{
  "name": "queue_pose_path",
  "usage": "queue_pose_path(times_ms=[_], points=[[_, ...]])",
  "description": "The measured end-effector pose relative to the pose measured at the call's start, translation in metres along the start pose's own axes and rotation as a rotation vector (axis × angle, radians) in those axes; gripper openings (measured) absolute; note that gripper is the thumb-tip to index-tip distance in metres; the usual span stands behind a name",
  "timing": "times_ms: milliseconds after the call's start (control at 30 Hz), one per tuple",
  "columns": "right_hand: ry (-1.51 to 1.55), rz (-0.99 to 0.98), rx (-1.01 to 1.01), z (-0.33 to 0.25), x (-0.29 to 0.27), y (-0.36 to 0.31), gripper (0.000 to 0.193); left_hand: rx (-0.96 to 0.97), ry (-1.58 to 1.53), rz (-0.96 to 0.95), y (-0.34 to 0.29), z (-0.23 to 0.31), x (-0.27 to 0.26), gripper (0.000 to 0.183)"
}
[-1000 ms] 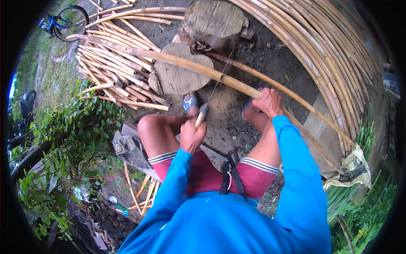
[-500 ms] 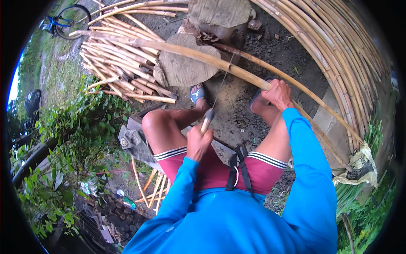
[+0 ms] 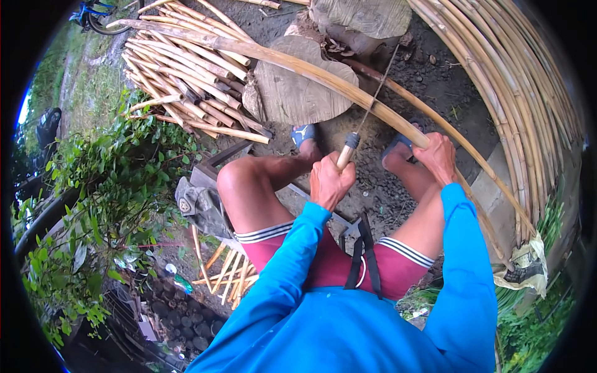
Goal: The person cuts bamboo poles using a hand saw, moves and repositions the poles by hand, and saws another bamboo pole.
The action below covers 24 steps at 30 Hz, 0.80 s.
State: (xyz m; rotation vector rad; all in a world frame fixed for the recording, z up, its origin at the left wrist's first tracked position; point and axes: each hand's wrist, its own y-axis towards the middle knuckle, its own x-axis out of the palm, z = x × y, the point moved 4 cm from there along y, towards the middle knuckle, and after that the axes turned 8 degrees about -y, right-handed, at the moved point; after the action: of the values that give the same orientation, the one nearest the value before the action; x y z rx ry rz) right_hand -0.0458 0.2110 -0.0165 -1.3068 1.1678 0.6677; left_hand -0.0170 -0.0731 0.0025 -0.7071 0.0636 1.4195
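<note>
My left hand (image 3: 332, 181) is wrapped round the wooden handle of a long, thin-bladed tool (image 3: 347, 149). Its blade appears edge-on, so I cannot tell whether it is a saw or a knife. The blade crosses a long bamboo pole (image 3: 317, 74) between my hands and points away from me. Closed round that pole is my right hand (image 3: 438, 156), above my right thigh. Beyond my hands the pole passes over a flat tree stump (image 3: 298, 81); its near end slants down to the right.
Cut bamboo lengths (image 3: 186, 81) lie heaped at the far left. A second stump (image 3: 367, 17) stands behind. Long poles (image 3: 497, 93) line the right side, near a pale sack (image 3: 528, 267). A leafy bush (image 3: 124, 180) grows at left, and a bicycle (image 3: 102, 13) stands far off.
My left hand has moved right and slightly up with the tool, whose blade now crosses the pole nearer my right hand. My right hand has shifted right and slightly down, still holding the pole.
</note>
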Motion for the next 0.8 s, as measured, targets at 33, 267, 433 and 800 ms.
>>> queue_pose_path(times_ms=[33,267,433,800], points=[[-0.018,0.010,-0.012,0.002,0.003,0.001,0.028,0.010,0.026,-0.002,0.000,0.000,0.001,0.027],[-0.028,0.007,-0.016,-0.007,0.000,0.001,0.027,-0.038,-0.059,-0.156,0.005,-0.001,0.000,0.033],[-0.064,0.006,-0.009,-0.006,0.004,0.002,0.026,0.089,-0.128,-0.153,0.004,0.000,-0.002,0.032],[-0.033,0.015,0.062,-0.005,0.000,0.001,0.027,0.028,-0.140,-0.143,0.014,0.008,-0.011,0.024]])
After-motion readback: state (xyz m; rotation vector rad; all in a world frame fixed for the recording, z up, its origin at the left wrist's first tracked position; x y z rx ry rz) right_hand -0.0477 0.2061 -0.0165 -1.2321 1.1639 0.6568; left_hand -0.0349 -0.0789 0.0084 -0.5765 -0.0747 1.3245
